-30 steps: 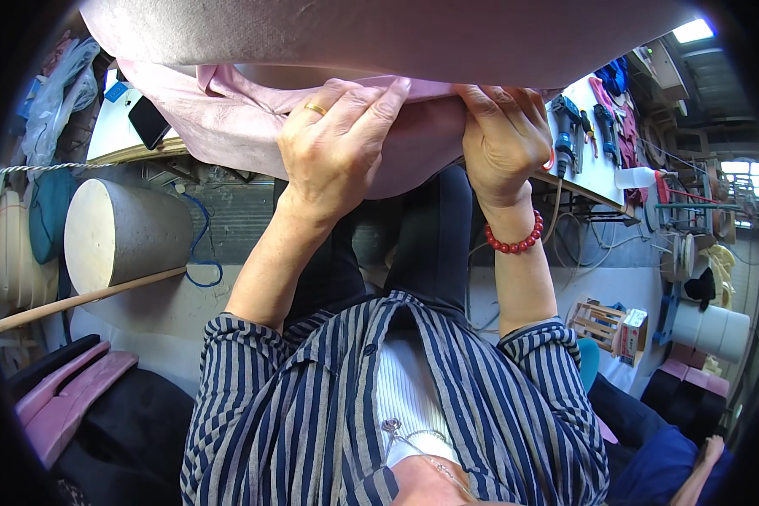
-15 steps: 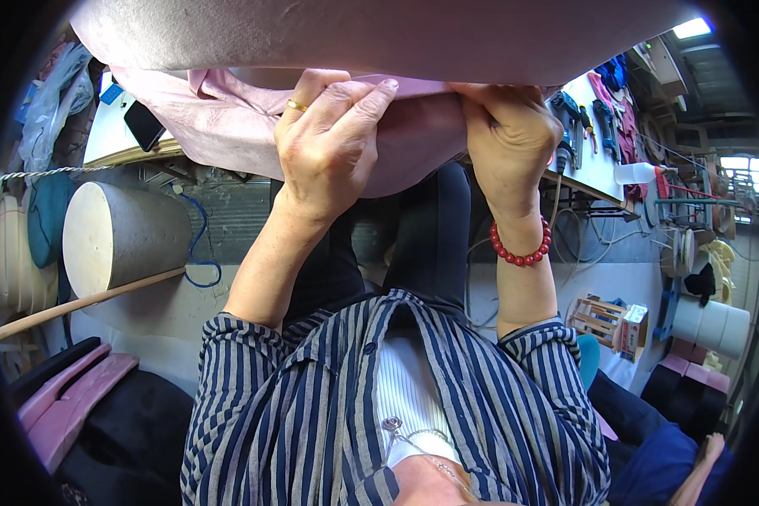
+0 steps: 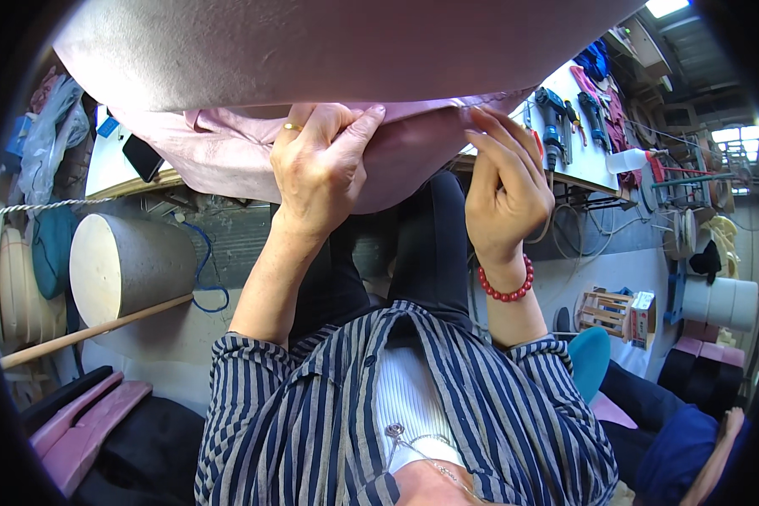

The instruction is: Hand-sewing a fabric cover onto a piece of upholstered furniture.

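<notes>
A large padded piece covered in pale pink fabric (image 3: 337,51) spans the top of the view. Under its lower edge hangs a loose pink cloth flap (image 3: 219,156) with folds at the left. My left hand (image 3: 320,164), a ring on one finger, is closed on the edge of this flap, thumb pressed against the cloth. To the right, my right hand (image 3: 510,181), with a red bead bracelet (image 3: 508,281) at the wrist, is just below the fabric edge. Its fingers are stretched and apart, and nothing shows in them.
A white-topped table (image 3: 114,173) carries a black phone (image 3: 142,158) at left; power drills (image 3: 551,122) and a white bottle (image 3: 628,161) lie at right. On the floor are a pale cylinder (image 3: 131,267), a wooden pole (image 3: 101,329) and a crate (image 3: 605,312). Another person's arm (image 3: 721,451) shows lower right.
My right hand has let go of the fabric edge and dropped slightly, its fingers opening out. My left hand keeps its hold. The whole view has shifted a little.
</notes>
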Demonstrator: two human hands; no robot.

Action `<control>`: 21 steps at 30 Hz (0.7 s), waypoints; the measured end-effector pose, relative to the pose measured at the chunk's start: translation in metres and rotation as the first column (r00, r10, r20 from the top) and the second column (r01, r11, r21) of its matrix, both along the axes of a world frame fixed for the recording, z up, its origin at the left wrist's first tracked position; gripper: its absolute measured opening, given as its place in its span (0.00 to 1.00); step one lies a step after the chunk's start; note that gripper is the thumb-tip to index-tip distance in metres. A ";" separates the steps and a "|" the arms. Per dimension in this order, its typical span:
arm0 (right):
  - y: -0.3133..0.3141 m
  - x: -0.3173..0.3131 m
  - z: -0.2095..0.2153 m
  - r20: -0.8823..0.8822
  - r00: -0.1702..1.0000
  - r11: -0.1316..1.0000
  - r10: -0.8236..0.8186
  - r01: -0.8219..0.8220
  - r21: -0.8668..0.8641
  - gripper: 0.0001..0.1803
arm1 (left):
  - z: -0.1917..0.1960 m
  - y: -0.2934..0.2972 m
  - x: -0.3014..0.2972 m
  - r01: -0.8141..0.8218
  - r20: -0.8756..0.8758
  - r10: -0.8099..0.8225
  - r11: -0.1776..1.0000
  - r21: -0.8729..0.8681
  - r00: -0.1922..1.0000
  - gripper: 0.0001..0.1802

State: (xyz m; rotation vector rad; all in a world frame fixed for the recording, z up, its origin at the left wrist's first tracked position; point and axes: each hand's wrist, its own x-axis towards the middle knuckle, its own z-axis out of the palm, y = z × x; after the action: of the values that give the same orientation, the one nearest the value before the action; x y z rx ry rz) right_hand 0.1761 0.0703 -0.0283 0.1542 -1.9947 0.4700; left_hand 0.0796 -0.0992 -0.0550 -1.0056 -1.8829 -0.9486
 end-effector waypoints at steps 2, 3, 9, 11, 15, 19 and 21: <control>-0.005 0.009 -0.002 0.027 1.000 0.995 -0.012 0.015 -0.096 0.06 | 0.000 0.002 -0.001 0.007 -0.001 -0.007 1.000 0.021 1.000 0.22; -0.008 0.015 -0.001 0.088 0.996 0.990 -0.017 0.029 -0.140 0.05 | -0.002 0.002 -0.002 -0.006 0.000 0.006 0.999 0.036 1.000 0.21; -0.017 0.013 -0.004 0.395 0.919 0.998 0.006 0.020 -0.063 0.23 | 0.000 0.004 -0.003 -0.012 -0.015 0.013 0.999 0.037 1.000 0.19; -0.026 0.010 -0.002 0.461 0.885 0.998 -0.064 0.061 0.023 0.28 | -0.001 0.002 -0.004 -0.004 -0.017 0.004 1.000 0.024 1.000 0.18; -0.044 0.005 -0.003 0.579 0.778 0.964 -0.243 0.128 0.231 0.31 | 0.000 0.001 -0.004 0.008 0.009 -0.009 0.999 0.036 1.000 0.18; -0.059 -0.007 -0.005 0.619 0.730 0.931 -0.290 0.066 0.358 0.28 | 0.003 0.003 -0.004 0.057 0.020 -0.058 0.997 0.050 0.998 0.18; -0.063 -0.011 -0.012 0.605 0.751 0.941 -0.265 0.064 0.332 0.28 | 0.002 0.002 -0.004 0.070 0.031 -0.071 0.997 0.043 0.997 0.18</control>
State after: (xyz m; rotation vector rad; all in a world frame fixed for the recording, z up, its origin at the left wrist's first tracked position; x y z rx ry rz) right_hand 0.1650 0.0075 -0.0400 -0.0159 -2.7335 0.0977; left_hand 0.0758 -0.0970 -0.0531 -1.0434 -1.8569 -1.0474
